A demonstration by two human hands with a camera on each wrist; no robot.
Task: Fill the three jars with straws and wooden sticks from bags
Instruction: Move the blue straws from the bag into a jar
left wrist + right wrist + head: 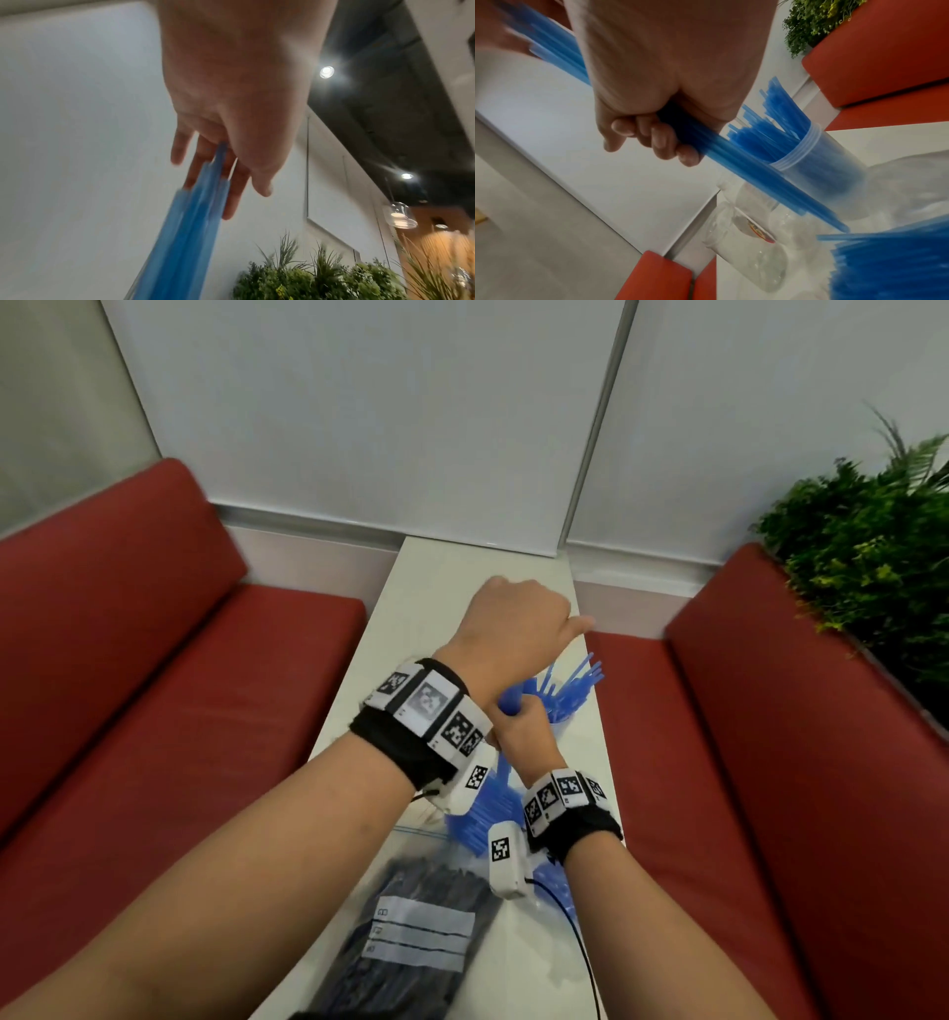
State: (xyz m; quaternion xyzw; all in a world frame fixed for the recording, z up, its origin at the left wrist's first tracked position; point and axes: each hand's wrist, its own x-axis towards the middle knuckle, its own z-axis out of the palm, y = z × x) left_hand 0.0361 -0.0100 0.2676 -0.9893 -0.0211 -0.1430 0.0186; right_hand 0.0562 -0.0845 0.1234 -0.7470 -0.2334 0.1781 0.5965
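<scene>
My right hand [521, 729] grips a bundle of blue straws [757, 176] and holds it slanted over the white table [447, 588]. My left hand [518, 618] hovers above it, and its straight fingers [231, 199] touch the bundle's upper ends. Just to the right stands a clear jar [821, 162] packed with blue straws [570, 690]. Two empty clear jars [752, 203] [746, 255] stand beyond it; my hands hide them in the head view. A clear bag of blue straws [493, 814] lies under my wrists. A bag of dark sticks [426, 916] lies nearer to me.
The narrow table runs between two red sofas [154, 660] [744, 762] and ends at a white wall. A green plant [862, 546] stands behind the right sofa. A black cable [585, 952] hangs from my right wrist over the bags.
</scene>
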